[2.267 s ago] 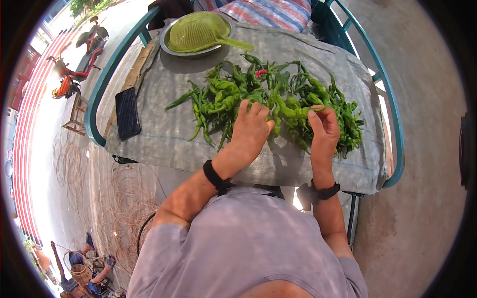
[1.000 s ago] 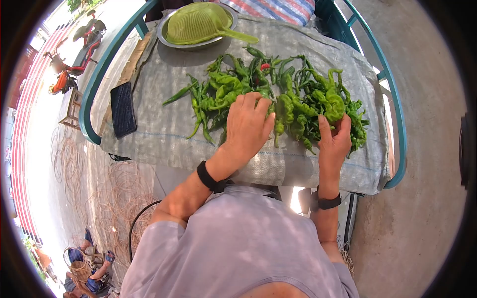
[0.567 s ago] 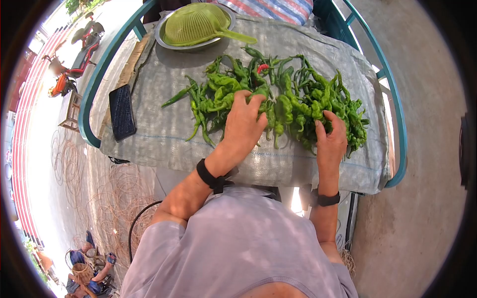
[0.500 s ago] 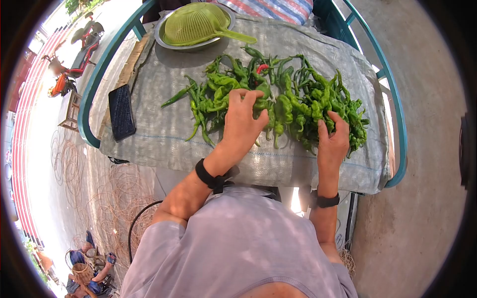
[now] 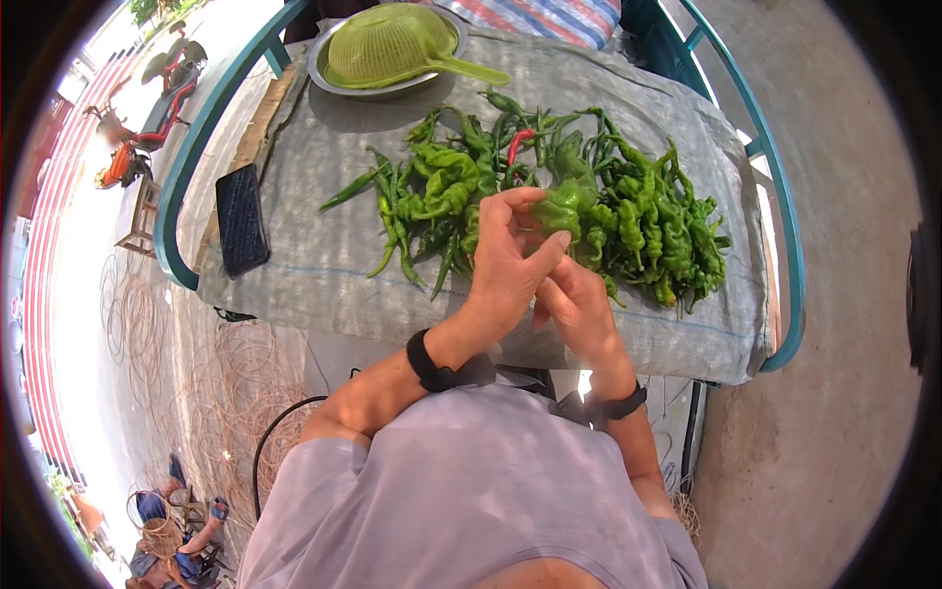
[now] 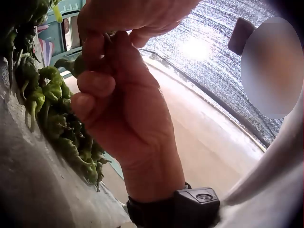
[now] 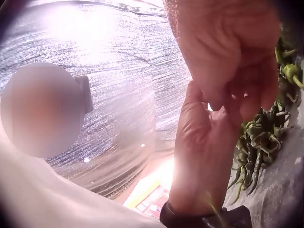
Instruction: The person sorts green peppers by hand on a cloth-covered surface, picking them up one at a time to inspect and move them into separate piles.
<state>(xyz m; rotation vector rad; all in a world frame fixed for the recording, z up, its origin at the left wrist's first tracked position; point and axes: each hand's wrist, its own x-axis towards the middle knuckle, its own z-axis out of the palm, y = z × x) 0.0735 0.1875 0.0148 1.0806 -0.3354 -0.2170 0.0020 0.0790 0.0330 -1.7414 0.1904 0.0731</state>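
Note:
A wide heap of green chili peppers [image 5: 653, 211] lies on the sheet, with a red pepper [image 5: 520, 145] near its back middle. At the heap's front edge my hands meet. My left hand [image 5: 505, 260] holds a green pepper [image 5: 561, 211] with curled fingers; its end also shows beside the fingers in the left wrist view. From below, my right hand [image 5: 577, 306] reaches in and pinches at the stem end [image 6: 110, 40]. In the right wrist view the left hand [image 7: 204, 128] and right hand [image 7: 228, 47] overlap at the fingertips, hiding the pepper there.
A yellow-green strainer [image 5: 388, 47] sits upside down in a metal basin [image 5: 327, 83] at the back left. A phone [image 5: 241, 220] lies near the left edge. Teal rails [image 5: 186, 167] flank the grey woven sheet [image 5: 363, 294]. A parked motorbike [image 5: 147, 133] stands beyond.
The right hand has let go of a pepper on the right side of the heap and moved left to the left hand. The left hand has lifted a pepper and shifted right.

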